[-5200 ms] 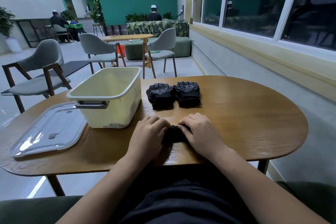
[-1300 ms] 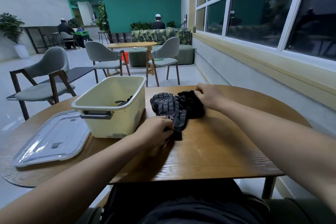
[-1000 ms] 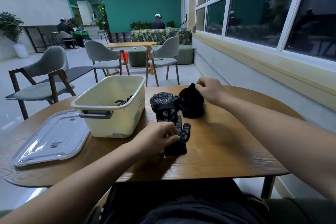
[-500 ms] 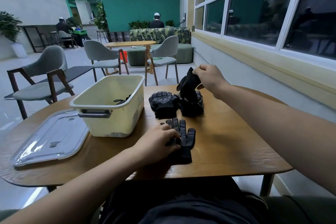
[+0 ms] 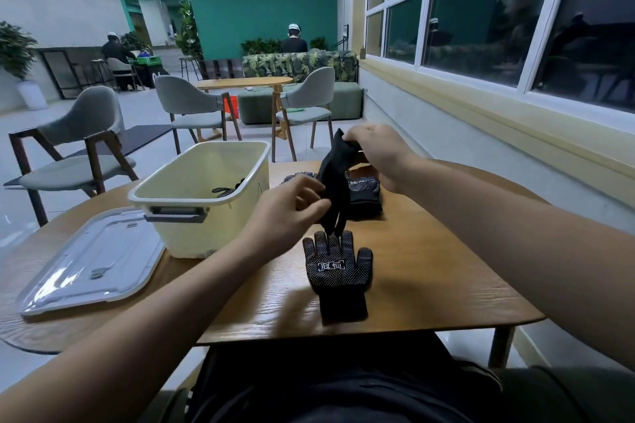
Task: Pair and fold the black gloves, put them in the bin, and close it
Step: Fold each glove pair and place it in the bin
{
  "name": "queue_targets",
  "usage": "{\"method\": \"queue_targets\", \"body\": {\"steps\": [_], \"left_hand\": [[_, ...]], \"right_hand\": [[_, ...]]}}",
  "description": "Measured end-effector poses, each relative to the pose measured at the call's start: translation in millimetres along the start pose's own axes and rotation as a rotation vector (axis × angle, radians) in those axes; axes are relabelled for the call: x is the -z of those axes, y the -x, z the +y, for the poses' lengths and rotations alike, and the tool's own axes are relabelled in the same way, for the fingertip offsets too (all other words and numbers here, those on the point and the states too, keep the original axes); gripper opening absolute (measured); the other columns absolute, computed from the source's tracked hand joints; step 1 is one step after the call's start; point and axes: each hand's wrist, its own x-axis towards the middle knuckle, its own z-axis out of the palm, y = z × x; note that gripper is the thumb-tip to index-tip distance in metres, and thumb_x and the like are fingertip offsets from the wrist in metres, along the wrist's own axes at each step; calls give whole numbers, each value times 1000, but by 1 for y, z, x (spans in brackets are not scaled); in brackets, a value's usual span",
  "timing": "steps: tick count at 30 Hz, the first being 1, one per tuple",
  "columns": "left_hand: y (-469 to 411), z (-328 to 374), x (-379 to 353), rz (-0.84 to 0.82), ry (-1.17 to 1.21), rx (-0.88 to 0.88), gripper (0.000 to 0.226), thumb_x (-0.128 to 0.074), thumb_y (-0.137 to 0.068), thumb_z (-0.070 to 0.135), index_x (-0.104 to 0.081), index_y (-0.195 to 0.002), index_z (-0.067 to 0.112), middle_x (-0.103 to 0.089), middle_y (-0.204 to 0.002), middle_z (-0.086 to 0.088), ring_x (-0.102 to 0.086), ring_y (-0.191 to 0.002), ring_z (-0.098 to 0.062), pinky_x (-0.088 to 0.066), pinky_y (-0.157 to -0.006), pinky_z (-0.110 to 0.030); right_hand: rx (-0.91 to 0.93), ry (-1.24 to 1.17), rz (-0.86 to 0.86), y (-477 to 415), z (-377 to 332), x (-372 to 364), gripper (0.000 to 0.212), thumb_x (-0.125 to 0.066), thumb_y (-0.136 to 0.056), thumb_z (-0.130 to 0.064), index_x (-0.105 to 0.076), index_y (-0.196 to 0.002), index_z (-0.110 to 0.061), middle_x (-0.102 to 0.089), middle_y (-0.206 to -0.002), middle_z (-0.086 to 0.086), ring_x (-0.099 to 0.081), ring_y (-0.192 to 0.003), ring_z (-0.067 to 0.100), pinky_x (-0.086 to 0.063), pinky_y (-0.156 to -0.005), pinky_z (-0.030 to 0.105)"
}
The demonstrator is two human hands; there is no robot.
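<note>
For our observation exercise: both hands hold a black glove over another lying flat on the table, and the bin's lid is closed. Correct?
No: the head view shows the lid lying on the table beside the open bin. The rest holds.

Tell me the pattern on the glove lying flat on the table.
The flat glove is black with small white dots; head view.

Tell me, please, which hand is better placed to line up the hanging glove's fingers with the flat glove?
Probably the left hand: it grips the hanging glove low, just above the flat glove on the table. The right hand holds its top end, higher and farther back.
</note>
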Motion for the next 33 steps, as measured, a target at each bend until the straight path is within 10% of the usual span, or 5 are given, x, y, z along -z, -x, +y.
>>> {"method": "queue_targets", "body": {"steps": [5,16,28,33], "left_hand": [[-12,21,16,1,132,59,57,-78,-85,62,-62,-129,30,-73,-109,14,-68,-94,9,-55,-75,-11],[-38,10,15,152,-76,-2,18,-65,-103,35,-76,-114,25,-76,-90,6,-67,-84,-12,-45,-71,-30],[-40,23,16,129,-163,-132,18,-60,-106,35,-75,-108,26,-67,-96,9,-60,-87,-7,-37,-72,-11],[-28,28,10,243,-310,-294,27,-61,-100,43,-80,-110,25,-59,-98,4,-55,-104,-25,-51,-88,-45]], "right_hand": [[-47,-61,-88,16,1,-16,22,-57,-99,-12,-66,-78,-11,-68,-68,6,-66,-58,20,-52,-50,27],[-197,-318,-340,30,9,-24,43,-46,-108,-47,-66,-107,-10,-74,-105,18,-75,-97,31,-61,-75,35],[-391,-354,-464,36,37,-22,104,-20,-97,-84,-78,-110,1,-74,-121,25,-72,-115,37,-58,-85,39],[-491,-397,-499,33,56,-22,111,-21,-92,-91,-76,-116,3,-70,-129,28,-69,-121,40,-60,-83,39]]}}
